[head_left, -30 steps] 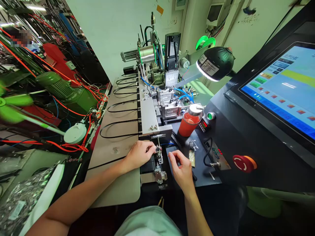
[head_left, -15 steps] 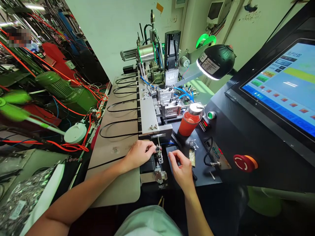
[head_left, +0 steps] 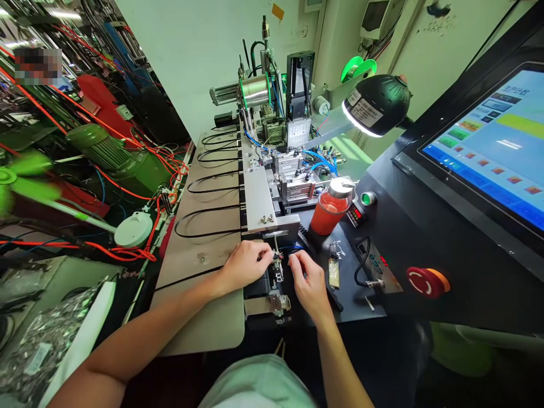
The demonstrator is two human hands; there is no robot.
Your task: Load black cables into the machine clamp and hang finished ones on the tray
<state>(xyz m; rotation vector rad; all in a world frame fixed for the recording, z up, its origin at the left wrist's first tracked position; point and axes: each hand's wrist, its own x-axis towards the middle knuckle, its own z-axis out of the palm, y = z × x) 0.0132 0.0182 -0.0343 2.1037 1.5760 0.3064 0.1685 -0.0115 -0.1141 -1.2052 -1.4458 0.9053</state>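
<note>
A black cable [head_left: 187, 277] crosses the beige table and runs under my left hand [head_left: 250, 262]. Thumb and forefinger of that hand are pinched at a small metal clamp fixture [head_left: 279, 273], where fine wire ends show beside the fingertips. The cable's end inside the pinch is mostly hidden by the fingers. Just right of the fixture, my right hand [head_left: 309, 283] is closed, its thumb and forefinger brought together. Whatever lies between them is too small to make out. A metal cover plate [head_left: 258, 198] on the machine sits beyond both hands.
Several looped black cables [head_left: 208, 212] lie along the beige table [head_left: 204, 328]. An orange-red jar [head_left: 329, 209] stands right of the machine, below a lit black lamp [head_left: 378, 105]. Nearer are a red emergency stop button [head_left: 427, 281] and a touchscreen [head_left: 493, 130]. A green fan [head_left: 25, 181] blurs at left.
My right hand has moved slightly left and forward, closer to the fixture. My left hand stays pinched at the same spot. The whole view has shifted a little.
</note>
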